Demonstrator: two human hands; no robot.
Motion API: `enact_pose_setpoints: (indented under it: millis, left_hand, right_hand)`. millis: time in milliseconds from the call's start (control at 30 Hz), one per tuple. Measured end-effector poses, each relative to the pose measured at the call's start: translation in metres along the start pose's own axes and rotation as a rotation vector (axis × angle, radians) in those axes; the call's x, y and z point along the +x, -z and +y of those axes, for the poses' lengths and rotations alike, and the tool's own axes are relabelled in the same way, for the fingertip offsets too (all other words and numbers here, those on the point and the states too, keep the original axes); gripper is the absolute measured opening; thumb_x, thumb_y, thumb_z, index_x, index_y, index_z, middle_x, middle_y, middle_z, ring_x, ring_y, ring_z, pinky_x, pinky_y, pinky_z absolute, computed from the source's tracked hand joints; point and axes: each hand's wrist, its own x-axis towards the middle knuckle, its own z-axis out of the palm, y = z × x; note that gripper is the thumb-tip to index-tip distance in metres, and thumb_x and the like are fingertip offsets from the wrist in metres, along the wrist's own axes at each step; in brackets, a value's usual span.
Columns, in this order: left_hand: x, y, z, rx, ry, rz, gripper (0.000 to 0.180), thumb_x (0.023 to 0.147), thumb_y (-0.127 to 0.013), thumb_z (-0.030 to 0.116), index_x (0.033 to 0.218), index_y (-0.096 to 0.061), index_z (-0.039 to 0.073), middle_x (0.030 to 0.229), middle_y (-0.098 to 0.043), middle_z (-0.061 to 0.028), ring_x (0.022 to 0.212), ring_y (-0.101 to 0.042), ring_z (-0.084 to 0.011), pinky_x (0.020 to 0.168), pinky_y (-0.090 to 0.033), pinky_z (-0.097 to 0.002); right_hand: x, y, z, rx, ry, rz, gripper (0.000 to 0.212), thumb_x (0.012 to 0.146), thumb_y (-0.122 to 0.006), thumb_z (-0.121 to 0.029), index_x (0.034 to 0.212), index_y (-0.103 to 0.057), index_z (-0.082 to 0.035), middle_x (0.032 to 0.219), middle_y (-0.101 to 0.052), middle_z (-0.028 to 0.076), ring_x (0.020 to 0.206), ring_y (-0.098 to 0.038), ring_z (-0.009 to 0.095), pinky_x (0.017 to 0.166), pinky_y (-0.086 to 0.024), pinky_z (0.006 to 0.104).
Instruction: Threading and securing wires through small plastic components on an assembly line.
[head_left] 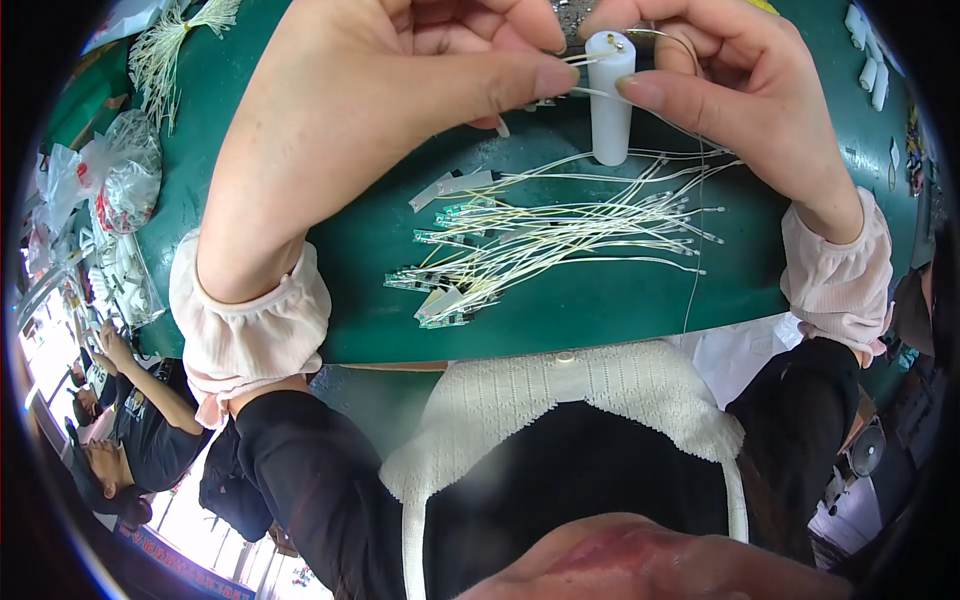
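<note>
A white plastic cylinder (610, 125) stands upright on the green table between my hands, with small metal bits at its top end. My left hand (420, 90) pinches thin pale wires (588, 60) between thumb and finger, just left of the cylinder's top. On the other side, my right hand (730, 100) is closed with the thumb tip against the cylinder, and a fine bare wire (672, 36) loops at its fingers. Nearer to me lies a spread bundle of pale wires (590, 222), with small green circuit boards (440, 237) at their left ends.
A bunch of cream wires (172, 55) lies at the far left. Clear plastic bags (125, 175) of parts sit along the left edge. More white cylinders (872, 70) rest at the far right. Another person (140, 420) sits at the left beyond the table (560, 320).
</note>
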Motion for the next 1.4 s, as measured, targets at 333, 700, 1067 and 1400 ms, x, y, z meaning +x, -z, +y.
enact_pose_setpoints:
  millis: [333, 700, 1067, 1400]
  left_hand:
    - [-0.02, -0.015, 0.011, 0.539, -0.292, 0.091, 0.028, 0.081, -0.079, -0.011, 0.107, -0.069, -0.006, 0.093, -0.072, -0.0069, 0.083, -0.068, -0.0074, 0.075, -0.056, -0.0198]
    - [0.016, -0.004, -0.026, -0.299, 0.072, -0.08, 0.01, 0.097, -0.071, 0.004, 0.106, -0.068, 0.0, 0.102, -0.072, -0.0058, 0.084, -0.066, -0.0078, 0.076, -0.055, -0.0206]
    - [0.042, -0.007, -0.053, -0.616, -0.513, -0.569, 0.005, 0.102, -0.06, 0.001, 0.104, -0.056, 0.0, 0.113, -0.068, -0.0122, 0.101, -0.069, -0.0164, 0.098, -0.06, -0.0351]
    - [0.025, -0.008, -0.036, -0.624, -0.127, -0.165, 0.005, 0.103, -0.059, 0.003, 0.104, -0.055, 0.002, 0.127, -0.064, -0.0178, 0.111, -0.068, -0.0218, 0.096, -0.061, -0.036]
  right_hand:
    - [0.003, -0.004, -0.002, 0.096, -0.031, -0.022, 0.035, 0.091, -0.07, 0.007, 0.126, -0.064, 0.006, 0.068, -0.056, -0.006, 0.058, -0.043, -0.003, 0.053, -0.03, 0.017]
    - [0.004, 0.001, -0.022, 0.117, -0.2, -0.025, 0.038, 0.092, -0.069, 0.008, 0.129, -0.062, 0.007, 0.068, -0.058, -0.006, 0.058, -0.044, -0.003, 0.054, -0.032, 0.0165]
    - [0.006, 0.001, -0.019, 0.122, -0.17, -0.012, 0.036, 0.095, -0.065, 0.005, 0.131, -0.058, 0.005, 0.069, -0.058, -0.004, 0.059, -0.046, -0.002, 0.055, -0.033, 0.0168]
    - [0.005, -0.001, -0.006, 0.084, 0.029, 0.171, 0.017, 0.103, -0.064, -0.013, 0.108, -0.051, -0.003, 0.073, -0.058, 0.001, 0.063, -0.052, 0.004, 0.055, -0.037, 0.0187]
